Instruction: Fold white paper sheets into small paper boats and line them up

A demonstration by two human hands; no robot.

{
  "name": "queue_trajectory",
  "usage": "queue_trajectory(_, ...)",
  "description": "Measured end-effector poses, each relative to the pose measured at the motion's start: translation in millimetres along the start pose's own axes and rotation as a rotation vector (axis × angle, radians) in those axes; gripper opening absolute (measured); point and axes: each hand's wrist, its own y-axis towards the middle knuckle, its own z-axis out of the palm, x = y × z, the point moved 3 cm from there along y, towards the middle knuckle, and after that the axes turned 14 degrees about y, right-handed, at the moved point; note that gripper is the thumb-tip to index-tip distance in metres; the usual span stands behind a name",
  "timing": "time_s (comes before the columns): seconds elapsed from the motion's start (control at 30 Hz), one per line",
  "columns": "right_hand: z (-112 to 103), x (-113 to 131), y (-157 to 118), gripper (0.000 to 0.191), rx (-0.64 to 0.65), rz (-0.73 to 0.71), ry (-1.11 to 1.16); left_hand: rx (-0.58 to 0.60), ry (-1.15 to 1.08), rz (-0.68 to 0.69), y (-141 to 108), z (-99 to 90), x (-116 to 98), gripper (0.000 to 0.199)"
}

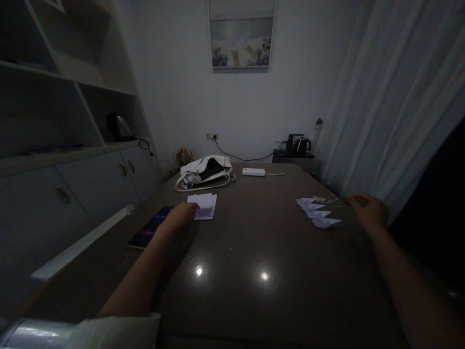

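My left hand [182,214] is at the small stack of white paper [203,199], its thumb and fingers closed on the near left edge of a sheet. Just left of that hand, partly covered by my forearm, lies a dark tablet or large phone [150,227]. My right hand [368,211] is at the table's right side with its fingers curled together; whether anything is between them I cannot make out. A row of folded paper boats [315,210] stands to its left. Small pale scraps [325,199] are scattered behind the boats.
On the far part of the brown table [250,305] sit a white handbag [205,172] and a white power bank [253,172] with a short cable. Shelves with a kettle [119,127] line the left wall. A pale curtain [385,102] hangs at the right.
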Motion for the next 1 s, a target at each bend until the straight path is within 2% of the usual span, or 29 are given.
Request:
queue_trajectory(0.17, -6, 31, -7, 0.027, -0.134, -0.166, 0.161, -0.124, 0.064, -0.138, -5, -12.1, -20, 0.040)
queue_trajectory(0.27, 1, 56, -21, 0.029, -0.111, -0.293, 0.234, -0.234, 0.016, -0.086, -8, -22.3, -41, 0.041)
queue_trajectory(0.33, 14, 73, -35, 0.029, 0.018, -0.359, 0.274, -0.253, -0.123, 0.065, -11, -24.0, -61, 0.039)
queue_trajectory(0.37, 21, 80, -43, 0.028, 0.111, -0.381, 0.297, -0.225, -0.198, 0.168, -13, -22.6, -73, 0.037)
queue_trajectory(0.5, 49, 108, -87, 0.030, 0.560, -0.541, 0.366, -0.019, -0.350, 0.547, -23, -10.0, -115, 0.032)
queue_trajectory(0.57, 58, 120, -112, 0.045, 0.829, -0.686, 0.356, -0.029, -0.378, 0.620, -26, -7.5, -124, 0.031)
queue_trajectory(0.63, 62, 129, -132, 0.058, 1.043, -0.770, 0.349, -0.020, -0.402, 0.689, -28, -7.0, -128, 0.031)
queue_trajectory(0.73, 65, 135, -150, 0.061, 1.207, -0.795, 0.350, 0.000, -0.456, 0.720, -32, -9.5, -126, 0.031)
queue_trajectory(0.8, 64, 137, -155, 0.061, 1.264, -0.799, 0.364, 0.016, -0.503, 0.676, -34, -11.5, -123, 0.032)
queue_trajectory(0.9, 62, 139, -156, 0.051, 1.326, -0.773, 0.390, 0.003, -0.560, 0.569, -37, -14.4, -121, 0.035)
queue_trajectory(1.0, 60, 141, -158, 0.048, 1.389, -0.709, 0.412, 0.005, -0.652, 0.554, -38, -16.6, -123, 0.035)
